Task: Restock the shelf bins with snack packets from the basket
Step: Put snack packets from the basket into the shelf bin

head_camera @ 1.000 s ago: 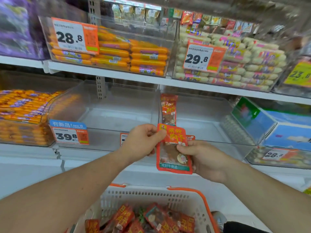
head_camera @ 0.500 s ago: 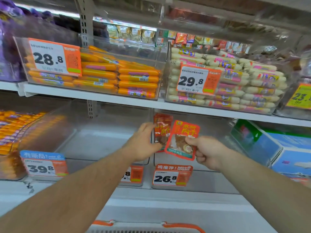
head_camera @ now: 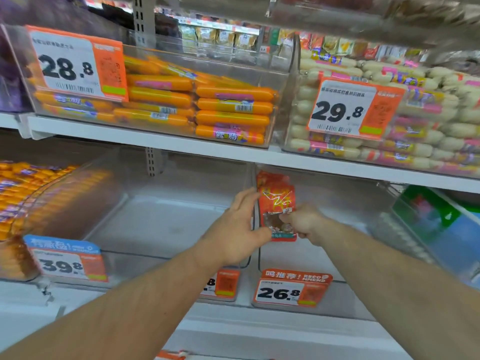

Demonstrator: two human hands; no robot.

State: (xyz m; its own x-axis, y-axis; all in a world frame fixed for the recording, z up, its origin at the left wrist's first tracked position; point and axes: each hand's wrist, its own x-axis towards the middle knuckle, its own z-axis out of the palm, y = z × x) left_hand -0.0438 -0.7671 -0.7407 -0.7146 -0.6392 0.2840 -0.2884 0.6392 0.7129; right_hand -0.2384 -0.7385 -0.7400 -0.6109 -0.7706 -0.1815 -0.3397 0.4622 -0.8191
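**Packet goes into the 26.8 bin**

And there it goes! A second ago the red snack packet [head_camera: 279, 216] hangs low in front of the shelf edge, both hands on it, with the orange-rimmed basket [head_camera: 170, 355] wide open underneath. Now the packet is up and over the front wall of the clear bin [head_camera: 337, 224], the one tagged 26.8 [head_camera: 292, 291], and the basket has slipped almost out of view, only a sliver of rim left at the bottom edge.

The right hand [head_camera: 305, 222] is pinched tight on the packet's lower right edge, steering it upright against the bin's left wall. The left hand [head_camera: 239, 229] has let go of the top corner it held a second ago; its fingers are spread and loose, lying flat along the packet's left side and the divider, holding nothing that I can see. Just behind sits another red packet [head_camera: 270, 179], already standing at the back of that bin, and the new one is tucked right in front of it, overlapping.

What does that mean? By my reading, this placement is nearly complete: only the release is left. The bin is still mostly bare, and the neighbouring clear bin [head_camera: 166, 216] to the left looks empty too, so plenty of trips back to the basket remain.
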